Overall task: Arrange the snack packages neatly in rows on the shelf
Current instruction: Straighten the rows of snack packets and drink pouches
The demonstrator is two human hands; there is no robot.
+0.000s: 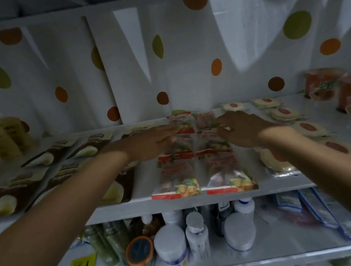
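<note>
Packages: snack packages [197, 166] in two columns, frame centre, on the shelf [117, 208].
Hands: left hand [153, 140] and right hand [242, 129] at the rear pair — grip we cannot tell.
Care: we should square edges gently.

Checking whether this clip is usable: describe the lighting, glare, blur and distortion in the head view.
Head view: dim overall, with bright glare patches on the dotted backing sheet; wide-angle distortion bows the shelf edge; the left hand, right hand and red-trimmed snack packages look soft; the yellow packs far left blur most.
</note>
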